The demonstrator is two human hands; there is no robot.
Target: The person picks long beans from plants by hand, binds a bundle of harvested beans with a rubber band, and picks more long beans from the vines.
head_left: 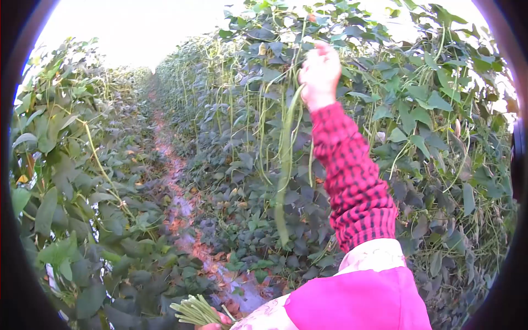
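My right hand is raised among the leaves of the tall vine wall, its fingers blurred and closed. A long pale green yard-long bean hangs down from the hand's near side. Low at the bottom edge, my left hand is wrapped round a bundle of cut yard-long beans, their ends fanned out to the left. Most of that hand is out of frame. More slender beans dangle on the vines just left of my right hand.
Leafy vines form a second wall on the left. Between the two rows runs a narrow dirt path strewn with dry leaves. Further beans hang among the foliage at the right.
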